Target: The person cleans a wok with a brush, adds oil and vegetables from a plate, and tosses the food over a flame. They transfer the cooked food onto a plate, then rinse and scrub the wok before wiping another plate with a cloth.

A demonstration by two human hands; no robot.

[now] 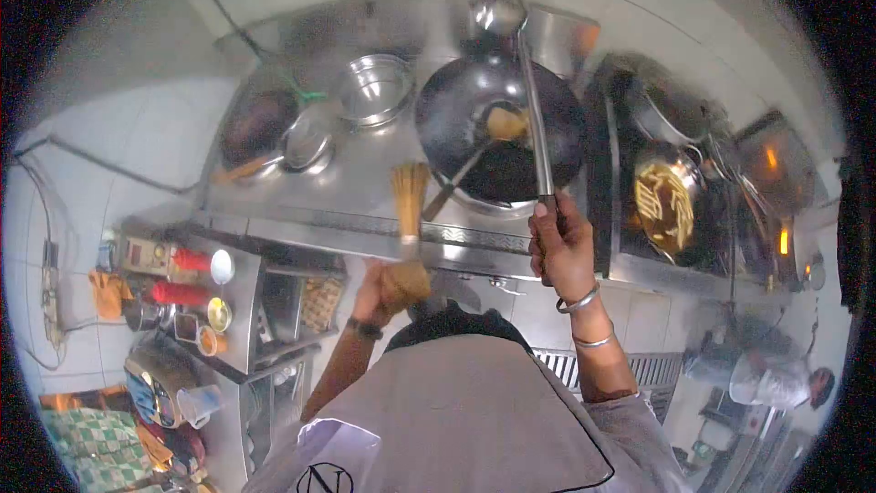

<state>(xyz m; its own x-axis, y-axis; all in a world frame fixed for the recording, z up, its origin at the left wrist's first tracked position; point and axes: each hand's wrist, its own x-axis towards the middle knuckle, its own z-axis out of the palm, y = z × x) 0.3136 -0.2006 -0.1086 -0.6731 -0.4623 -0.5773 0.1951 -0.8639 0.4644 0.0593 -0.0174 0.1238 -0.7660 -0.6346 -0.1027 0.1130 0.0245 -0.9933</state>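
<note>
Though it's blurred, a brush [409,194] seemingly juts from the left hand [374,298].

Blur is softening the left hand [372,297] and its bamboo brush [409,196]; a steel ladle [533,100] is hiding part of a black wok [454,110]. The bottom edge is cropping an N emblem [325,478]; a distant person [766,382] is appearing too small for detail.

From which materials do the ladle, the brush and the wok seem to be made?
Ladle: shiny, smooth metal, probably steel, since it reflects light brightly.
Brush: perhaps bamboo, matte; tan, thin, stiff-looking strands.
Wok: likely iron or steel; dark surface with a soft sheen.
</note>
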